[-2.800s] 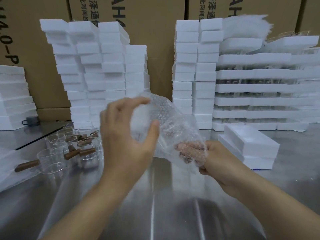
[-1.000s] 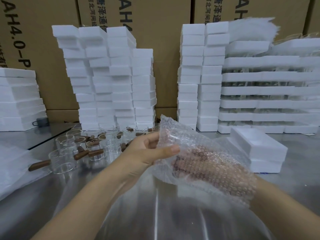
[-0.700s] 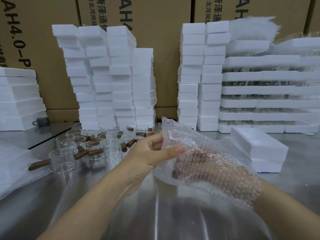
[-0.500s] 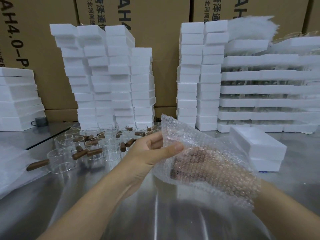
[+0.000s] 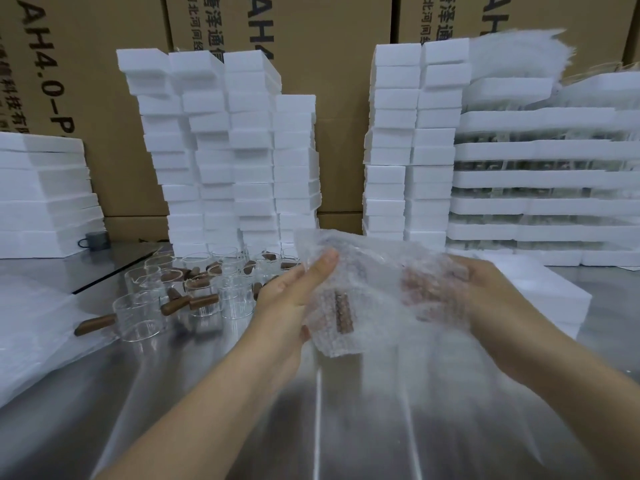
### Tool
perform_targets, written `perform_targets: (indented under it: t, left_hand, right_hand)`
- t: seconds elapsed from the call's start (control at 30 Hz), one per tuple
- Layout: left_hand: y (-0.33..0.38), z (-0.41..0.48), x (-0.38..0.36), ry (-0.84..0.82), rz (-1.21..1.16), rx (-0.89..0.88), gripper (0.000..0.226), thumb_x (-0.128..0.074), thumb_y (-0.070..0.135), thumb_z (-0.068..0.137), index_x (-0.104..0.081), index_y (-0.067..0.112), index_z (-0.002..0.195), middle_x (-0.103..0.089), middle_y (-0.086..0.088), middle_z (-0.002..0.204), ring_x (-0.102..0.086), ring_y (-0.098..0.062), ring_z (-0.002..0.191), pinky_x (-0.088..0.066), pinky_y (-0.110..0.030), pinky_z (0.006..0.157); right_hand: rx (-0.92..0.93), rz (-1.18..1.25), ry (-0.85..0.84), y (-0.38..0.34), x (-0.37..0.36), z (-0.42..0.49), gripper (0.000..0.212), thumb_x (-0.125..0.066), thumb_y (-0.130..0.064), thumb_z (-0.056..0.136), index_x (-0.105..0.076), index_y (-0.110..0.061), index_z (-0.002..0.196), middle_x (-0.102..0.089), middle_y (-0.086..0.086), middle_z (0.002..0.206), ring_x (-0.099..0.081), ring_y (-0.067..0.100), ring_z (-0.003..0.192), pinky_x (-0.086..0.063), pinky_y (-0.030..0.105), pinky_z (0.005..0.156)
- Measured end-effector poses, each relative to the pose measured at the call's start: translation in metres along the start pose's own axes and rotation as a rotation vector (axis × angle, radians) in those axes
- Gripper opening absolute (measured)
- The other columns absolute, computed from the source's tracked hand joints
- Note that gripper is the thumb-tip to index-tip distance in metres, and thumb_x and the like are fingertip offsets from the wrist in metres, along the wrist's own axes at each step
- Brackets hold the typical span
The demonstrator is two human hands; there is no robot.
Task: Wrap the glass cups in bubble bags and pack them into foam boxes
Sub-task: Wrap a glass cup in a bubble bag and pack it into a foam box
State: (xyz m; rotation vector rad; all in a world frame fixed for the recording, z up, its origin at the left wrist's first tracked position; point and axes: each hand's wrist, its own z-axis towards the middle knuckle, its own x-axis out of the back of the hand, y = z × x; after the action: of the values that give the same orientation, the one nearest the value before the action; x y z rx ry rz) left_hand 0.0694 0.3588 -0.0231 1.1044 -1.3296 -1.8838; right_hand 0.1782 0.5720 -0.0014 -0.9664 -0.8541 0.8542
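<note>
A clear bubble bag point(image 5: 374, 282) is held up over the steel table between both hands. Inside it a brown wooden cup handle point(image 5: 343, 314) shows through the film; the glass itself is hard to make out. My left hand point(image 5: 294, 299) pinches the bag's left edge with the thumb on top. My right hand point(image 5: 485, 296) grips the right side, fingers showing through the bubbles. Several bare glass cups with wooden handles point(image 5: 194, 292) stand clustered on the table to the left. An open white foam box point(image 5: 554, 299) sits behind my right hand.
Tall stacks of white foam boxes point(image 5: 225, 150) stand at the back, more stacks point(image 5: 412, 140) to the right and a low stack point(image 5: 41, 195) at far left, all before cardboard cartons. A sheet of clear plastic point(image 5: 31, 327) lies at left on the steel table point(image 5: 207, 410).
My right hand has come out of the bag and now grips its right side. The wooden handle now shows inside the bag, which has turned flatter and wider.
</note>
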Motion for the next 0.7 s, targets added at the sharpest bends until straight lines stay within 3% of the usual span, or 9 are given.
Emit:
perform_targets:
  t: [0.13, 0.2, 0.27, 0.3, 0.37, 0.47, 0.6, 0.63, 0.7]
  left_hand:
    - [-0.007, 0.004, 0.004, 0.142, -0.096, 0.023, 0.088, -0.097, 0.070, 0.053, -0.074, 0.032, 0.130, -0.076, 0.007, 0.132, -0.065, -0.024, 0.131, -0.049, -0.049, 0.114]
    - [-0.010, 0.004, 0.004, 0.140, -0.099, 0.022, 0.087, -0.096, 0.071, 0.055, -0.074, 0.032, 0.130, -0.077, 0.007, 0.129, -0.069, -0.022, 0.127, -0.051, -0.051, 0.112]
    - [-0.012, 0.003, 0.004, 0.102, -0.070, 0.036, 0.072, -0.094, 0.069, 0.066, -0.078, 0.032, 0.126, -0.079, 0.007, 0.125, -0.073, -0.021, 0.121, -0.055, -0.050, 0.106]
    - [-0.013, 0.002, 0.003, 0.076, -0.049, 0.035, 0.062, -0.092, 0.067, 0.072, -0.080, 0.032, 0.121, -0.080, 0.006, 0.123, -0.075, -0.019, 0.117, -0.056, -0.047, 0.100]
    - [-0.017, -0.001, -0.001, 0.033, -0.024, 0.037, 0.050, -0.089, 0.062, 0.077, -0.081, 0.033, 0.117, -0.081, 0.004, 0.121, -0.077, -0.018, 0.113, -0.057, -0.044, 0.094]
    - [-0.028, -0.003, -0.008, 0.020, -0.021, 0.015, 0.063, -0.094, 0.054, 0.075, -0.078, 0.017, 0.123, -0.080, -0.008, 0.121, -0.077, -0.029, 0.113, -0.056, -0.051, 0.104]
    - [-0.034, 0.001, -0.016, 0.029, -0.001, -0.004, 0.061, -0.093, 0.048, 0.070, -0.079, 0.010, 0.115, -0.081, -0.013, 0.116, -0.077, -0.033, 0.113, -0.055, -0.051, 0.107]
    - [-0.034, 0.003, -0.018, 0.028, 0.010, 0.003, 0.063, -0.093, 0.049, 0.068, -0.079, 0.009, 0.113, -0.081, -0.014, 0.115, -0.077, -0.034, 0.112, -0.055, -0.051, 0.107]
    - [-0.033, 0.005, -0.020, 0.033, 0.015, 0.010, 0.072, -0.098, 0.051, 0.062, -0.077, 0.005, 0.113, -0.081, -0.017, 0.113, -0.077, -0.038, 0.109, -0.057, -0.053, 0.105]
  right_hand:
    - [0.019, 0.166, 0.088, -0.017, -0.008, 0.000, 0.066, -0.043, -0.093, 0.082, -0.074, -0.047, 0.118, -0.073, -0.021, 0.121, -0.066, -0.001, 0.116, -0.046, 0.032, 0.099]
    - [0.024, 0.107, 0.085, -0.009, -0.013, 0.004, 0.055, -0.049, -0.082, 0.087, -0.055, -0.059, 0.136, -0.057, -0.033, 0.135, -0.052, 0.003, 0.132, -0.037, 0.037, 0.107]
    - [0.013, -0.015, -0.002, -0.001, -0.017, 0.005, 0.083, -0.069, -0.076, 0.084, -0.019, -0.070, 0.150, -0.038, -0.038, 0.144, -0.049, 0.006, 0.135, -0.043, 0.042, 0.107]
    - [0.000, -0.032, -0.045, 0.004, -0.017, 0.001, 0.099, -0.078, -0.080, 0.072, -0.009, -0.083, 0.141, -0.034, -0.039, 0.145, -0.052, 0.003, 0.131, -0.052, 0.043, 0.101]
    - [-0.059, 0.004, -0.074, 0.010, -0.017, -0.008, 0.110, -0.089, -0.078, 0.057, -0.009, -0.091, 0.131, -0.035, -0.034, 0.150, -0.063, 0.001, 0.116, -0.064, 0.038, 0.079]
    - [-0.130, 0.064, -0.098, 0.016, -0.019, -0.006, 0.094, -0.091, -0.065, 0.067, -0.030, -0.074, 0.139, -0.069, -0.009, 0.135, -0.075, 0.015, 0.081, -0.058, 0.037, 0.070]
    - [-0.277, 0.302, -0.131, 0.020, -0.015, 0.001, 0.045, -0.078, -0.028, 0.093, -0.066, -0.019, 0.136, -0.077, 0.010, 0.123, -0.073, 0.036, 0.114, -0.050, 0.057, 0.108]
    - [-0.297, 0.369, -0.121, 0.020, -0.014, 0.001, 0.036, -0.073, -0.020, 0.096, -0.071, -0.013, 0.131, -0.076, 0.013, 0.124, -0.072, 0.037, 0.115, -0.052, 0.052, 0.107]
    - [-0.334, 0.523, -0.063, 0.016, -0.013, 0.002, 0.028, -0.068, -0.010, 0.098, -0.073, -0.006, 0.124, -0.076, 0.015, 0.121, -0.074, 0.032, 0.100, -0.061, 0.036, 0.081]
